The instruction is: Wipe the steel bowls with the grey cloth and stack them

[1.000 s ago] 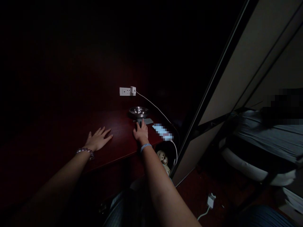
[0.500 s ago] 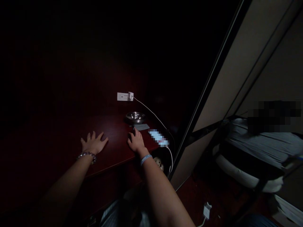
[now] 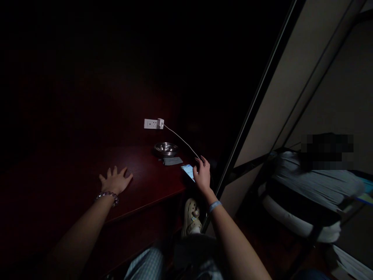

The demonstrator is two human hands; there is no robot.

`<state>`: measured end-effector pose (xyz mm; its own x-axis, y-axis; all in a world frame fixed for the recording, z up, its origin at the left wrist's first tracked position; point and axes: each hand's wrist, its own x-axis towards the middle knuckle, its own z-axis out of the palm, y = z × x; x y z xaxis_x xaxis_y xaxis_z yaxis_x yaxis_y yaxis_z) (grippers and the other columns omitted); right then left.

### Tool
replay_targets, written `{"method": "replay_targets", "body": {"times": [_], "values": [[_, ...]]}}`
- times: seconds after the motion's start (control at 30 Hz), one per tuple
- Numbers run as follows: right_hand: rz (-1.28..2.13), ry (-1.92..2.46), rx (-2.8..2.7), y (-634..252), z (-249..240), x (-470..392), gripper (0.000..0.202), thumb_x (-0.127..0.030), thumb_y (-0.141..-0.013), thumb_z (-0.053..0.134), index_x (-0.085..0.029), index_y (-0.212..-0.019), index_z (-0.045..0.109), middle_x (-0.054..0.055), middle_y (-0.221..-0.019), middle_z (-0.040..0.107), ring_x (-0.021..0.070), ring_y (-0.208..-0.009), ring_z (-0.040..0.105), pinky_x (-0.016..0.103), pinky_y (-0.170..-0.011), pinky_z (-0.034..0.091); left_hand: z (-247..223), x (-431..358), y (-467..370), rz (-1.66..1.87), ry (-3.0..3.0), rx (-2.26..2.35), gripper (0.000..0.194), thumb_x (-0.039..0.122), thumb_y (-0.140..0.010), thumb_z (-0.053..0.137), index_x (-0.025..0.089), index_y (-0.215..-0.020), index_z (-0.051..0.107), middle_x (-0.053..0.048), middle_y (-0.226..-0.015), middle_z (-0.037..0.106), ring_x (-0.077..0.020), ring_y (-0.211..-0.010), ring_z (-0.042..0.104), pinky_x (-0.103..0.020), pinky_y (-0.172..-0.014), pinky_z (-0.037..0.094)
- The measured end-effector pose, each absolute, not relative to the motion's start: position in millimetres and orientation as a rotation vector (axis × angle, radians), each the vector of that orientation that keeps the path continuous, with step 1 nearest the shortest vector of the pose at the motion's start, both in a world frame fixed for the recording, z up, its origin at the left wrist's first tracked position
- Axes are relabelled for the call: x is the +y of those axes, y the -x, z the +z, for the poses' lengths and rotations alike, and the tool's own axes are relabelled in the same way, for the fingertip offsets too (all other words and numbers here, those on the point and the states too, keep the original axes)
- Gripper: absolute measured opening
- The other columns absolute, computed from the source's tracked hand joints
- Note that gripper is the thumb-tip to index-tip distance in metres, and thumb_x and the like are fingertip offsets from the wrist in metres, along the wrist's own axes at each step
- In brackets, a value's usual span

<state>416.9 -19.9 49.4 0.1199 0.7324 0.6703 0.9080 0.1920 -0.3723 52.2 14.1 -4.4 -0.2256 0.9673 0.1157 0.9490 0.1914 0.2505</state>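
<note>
My left hand point(image 3: 115, 182) lies flat on the dark red desk point(image 3: 142, 186), fingers spread, with a beaded bracelet at its wrist. Over at the desk's right end, my right hand point(image 3: 202, 175) is above the right side of a lit phone point(image 3: 189, 171) and covers part of it. Its fingers are apart, close to a white charging cable point(image 3: 182, 139); whether they touch the cable or the phone I cannot tell. A grey folded cloth point(image 3: 172, 161) rests left of the phone, just in front of a shiny metal bowl point(image 3: 166, 148).
The cable runs up to a white charger point(image 3: 160, 123) in the wall socket point(image 3: 150, 124). A partition edge point(image 3: 256, 97) rises on the right, with a seated person point(image 3: 317, 182) in a grey top beyond it. Below the desk is a beige clog point(image 3: 190, 214).
My right hand has moved right, from beside the grey cloth to over the phone. The left hand has stayed flat on the desk. More of the clog shows below.
</note>
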Motion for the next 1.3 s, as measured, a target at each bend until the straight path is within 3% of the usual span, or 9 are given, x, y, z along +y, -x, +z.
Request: {"method": "replay_targets", "body": {"times": [0.13, 0.3, 0.57, 0.77, 0.87, 1.13, 1.3], "values": [[-0.149, 1.741, -1.415, -434.0, 38.4, -19.4, 0.060, -0.017, -0.088, 0.045, -0.013, -0.146, 0.059, 0.021, -0.162, 0.042, 0.0345, -0.151, 0.037, 0.053, -0.121, 0.037, -6.3, 16.0, -51.1, 0.448, -1.926, 2.371, 0.078, 0.062, -0.097, 0.027, 0.023, -0.161, 0.049, -0.021, -0.170, 0.036, -0.0478, -0.158, 0.026, -0.074, -0.119, 0.024], [-0.048, 1.867, -1.318, -441.5, 30.3, -17.1, 0.065, -0.009, -0.083, 0.042, -0.013, -0.145, 0.062, 0.023, -0.154, 0.050, 0.0358, -0.145, 0.044, 0.053, -0.119, 0.036, -6.8, 16.7, -49.9, 0.395, -1.898, 2.371, 0.079, 0.062, -0.098, 0.026, 0.023, -0.163, 0.045, -0.018, -0.173, 0.032, -0.0454, -0.160, 0.023, -0.071, -0.122, 0.022], [0.027, 1.971, -1.390, -433.6, 31.2, -23.8, 0.053, -0.023, -0.099, 0.040, -0.021, -0.146, 0.065, 0.016, -0.153, 0.055, 0.0324, -0.144, 0.045, 0.043, -0.113, 0.042, -5.6, 15.5, -48.5, 0.399, -1.918, 2.375, 0.080, 0.064, -0.097, 0.025, 0.024, -0.162, 0.047, -0.018, -0.172, 0.034, -0.0461, -0.159, 0.026, -0.072, -0.122, 0.022], [0.161, 2.055, -1.239, -447.9, 24.5, -29.6, 0.060, -0.033, -0.109, 0.020, -0.017, -0.145, 0.066, 0.019, -0.139, 0.067, 0.0306, -0.128, 0.062, 0.042, -0.109, 0.044, -5.1, 14.7, -48.5, 0.388, -1.898, 2.362, 0.082, 0.066, -0.096, 0.023, 0.023, -0.163, 0.046, -0.018, -0.173, 0.032, -0.0449, -0.160, 0.024, -0.070, -0.123, 0.022], [0.233, 2.022, -1.118, -449.7, 24.1, -28.5, 0.073, -0.037, -0.110, 0.008, -0.015, -0.140, 0.071, 0.020, -0.128, 0.073, 0.0293, -0.116, 0.069, 0.040, -0.104, 0.046, -5.4, 14.9, -48.3, 0.386, -1.889, 2.362, 0.082, 0.065, -0.096, 0.024, 0.023, -0.163, 0.045, -0.019, -0.173, 0.032, -0.0454, -0.160, 0.023, -0.071, -0.123, 0.021], [0.111, 1.964, -1.133, -442.5, 25.9, -29.3, 0.070, -0.039, -0.109, 0.015, -0.018, -0.131, 0.077, 0.019, -0.135, 0.070, 0.0305, -0.116, 0.067, 0.040, -0.097, 0.048, -2.7, 13.0, -49.7, 0.381, -1.911, 2.372, 0.081, 0.064, -0.097, 0.024, 0.022, -0.162, 0.047, -0.019, -0.173, 0.033, -0.0451, -0.160, 0.023, -0.070, -0.122, 0.022], [0.113, 1.954, -1.098, -441.4, 18.6, -33.9, 0.070, -0.036, -0.109, 0.015, -0.015, -0.129, 0.078, 0.021, -0.129, 0.072, 0.0299, -0.111, 0.069, 0.039, -0.096, 0.048, -1.3, 12.6, -50.5, 0.408, -1.928, 2.365, 0.079, 0.061, -0.097, 0.025, 0.021, -0.162, 0.048, -0.020, -0.171, 0.035, -0.0461, -0.159, 0.026, -0.072, -0.120, 0.023]]}}
